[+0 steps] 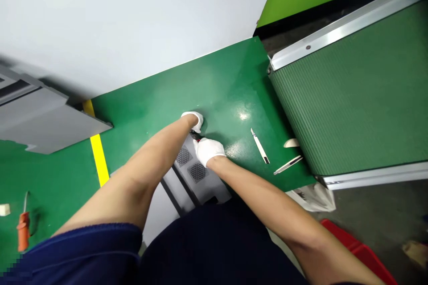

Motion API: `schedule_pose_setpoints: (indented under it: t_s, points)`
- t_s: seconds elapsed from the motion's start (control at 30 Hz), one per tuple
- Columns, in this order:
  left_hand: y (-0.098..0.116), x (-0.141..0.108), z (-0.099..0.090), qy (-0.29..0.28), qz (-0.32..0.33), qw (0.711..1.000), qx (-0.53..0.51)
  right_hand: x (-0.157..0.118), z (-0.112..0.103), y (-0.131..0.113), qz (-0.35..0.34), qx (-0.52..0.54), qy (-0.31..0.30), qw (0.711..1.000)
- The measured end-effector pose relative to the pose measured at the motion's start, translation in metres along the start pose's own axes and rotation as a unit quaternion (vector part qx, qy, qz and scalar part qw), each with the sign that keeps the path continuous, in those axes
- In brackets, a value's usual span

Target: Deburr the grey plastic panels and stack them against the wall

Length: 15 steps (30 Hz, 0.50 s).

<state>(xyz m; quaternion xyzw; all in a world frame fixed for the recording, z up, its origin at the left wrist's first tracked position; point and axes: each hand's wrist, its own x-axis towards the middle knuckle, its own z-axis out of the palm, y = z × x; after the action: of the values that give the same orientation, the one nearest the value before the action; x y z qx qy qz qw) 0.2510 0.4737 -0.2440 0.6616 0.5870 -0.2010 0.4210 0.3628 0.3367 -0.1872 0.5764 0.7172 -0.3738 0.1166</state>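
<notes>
Both hands wear white gloves and meet at the far end of a grey cabinet-like part [209,187] with perforated vent patches. My left hand [195,121] curls over that end, its fingers bent down and partly hidden. Just nearer and to the right, my right hand [207,150] is closed, its thumb side toward the left hand. A small dark object with a touch of red [194,135] shows between the two hands. It is too covered to name, and how the grip is shared cannot be made out.
Two white-handled craft knives, one [260,146] and another [288,165], lie on the green surface [160,93] by a ribbed green conveyor belt [361,93]. An orange-handled tool [23,230] lies far left, below a grey panel [50,120]. A white wall [133,18] stands behind.
</notes>
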Motion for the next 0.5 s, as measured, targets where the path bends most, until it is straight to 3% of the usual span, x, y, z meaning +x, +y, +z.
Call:
schedule_pose_setpoints:
  t_s: [0.1, 0.17, 0.2, 0.23, 0.3, 0.33, 0.4, 0.5]
  points:
    - [-0.003, -0.015, -0.021, -0.020, 0.010, 1.000, 0.010, -0.004, -0.011, 0.003, -0.025, -0.003, 0.000, 1.000]
    - [-0.009, -0.035, -0.044, 0.053, 0.045, 0.992, -0.108, -0.008, -0.015, 0.012, -0.010, 0.016, -0.017, 1.000]
    - [-0.013, -0.049, -0.055, 0.110, 0.066, 0.970, -0.208, -0.010, -0.016, 0.019, 0.005, 0.033, -0.029, 0.999]
    - [-0.016, -0.063, -0.063, 0.166, 0.085, 0.930, -0.318, -0.014, -0.015, 0.028, 0.022, 0.054, -0.041, 0.997]
    - [-0.022, -0.096, -0.070, 0.228, 0.102, 0.829, -0.501, -0.024, -0.008, 0.047, 0.055, 0.100, -0.051, 0.992]
    - [-0.024, -0.112, -0.066, 0.231, 0.104, 0.787, -0.562, -0.030, -0.003, 0.058, 0.072, 0.128, -0.052, 0.988]
    - [-0.024, -0.141, -0.047, 0.210, 0.088, 0.734, -0.640, -0.046, 0.011, 0.078, 0.119, 0.213, -0.062, 0.968]
    - [-0.013, -0.167, 0.005, 0.149, 0.049, 0.677, -0.719, -0.072, 0.035, 0.102, 0.219, 0.379, -0.094, 0.894]
